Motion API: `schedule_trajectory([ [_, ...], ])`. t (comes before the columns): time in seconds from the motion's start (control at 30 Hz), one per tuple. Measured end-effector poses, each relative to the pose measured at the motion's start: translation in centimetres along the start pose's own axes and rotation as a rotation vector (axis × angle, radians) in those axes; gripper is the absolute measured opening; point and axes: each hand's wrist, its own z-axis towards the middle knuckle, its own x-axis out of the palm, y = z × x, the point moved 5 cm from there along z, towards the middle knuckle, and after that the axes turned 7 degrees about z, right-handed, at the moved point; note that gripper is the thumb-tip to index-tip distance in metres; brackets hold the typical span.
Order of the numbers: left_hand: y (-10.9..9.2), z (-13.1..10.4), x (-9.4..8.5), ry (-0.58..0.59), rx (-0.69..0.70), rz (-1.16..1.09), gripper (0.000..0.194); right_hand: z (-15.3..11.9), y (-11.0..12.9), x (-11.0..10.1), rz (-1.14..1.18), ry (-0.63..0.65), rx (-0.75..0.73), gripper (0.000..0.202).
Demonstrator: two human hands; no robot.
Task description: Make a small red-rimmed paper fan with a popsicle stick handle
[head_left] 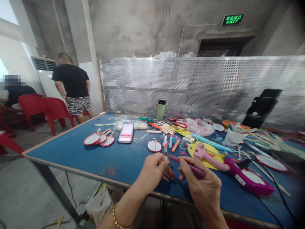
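My left hand (154,168) is closed on a thin, light-coloured flat stick (166,149) with brown and orange patches, held upright. In my right hand (202,181) is a purple marker pen (194,169), its tip pointing left, close to the stick just above my left fingers. Beyond my hands a round red-rimmed white disc (154,146) lies on the blue table (90,162). Beside it are a blue marker (171,142), an orange marker (175,145) and small coloured curls (183,149). A pink glue gun (208,157) rests on a yellow sheet to the right.
Several red-rimmed discs (92,139) and a phone (125,133) lie at left. Farther back stand a green bottle (161,109) and wooden sticks (166,128). A magenta device (250,178) with a black cable, plus a white cup (234,136), occupy the right. A person (71,82) stands beyond.
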Motion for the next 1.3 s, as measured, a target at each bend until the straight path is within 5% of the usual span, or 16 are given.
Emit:
schedule_trajectory([
  [1.3,-0.09,-0.07,0.01,-0.007,-0.016,0.017,0.025,0.08,-0.17,0.06,-0.023,-0.003,-0.006,0.021],
])
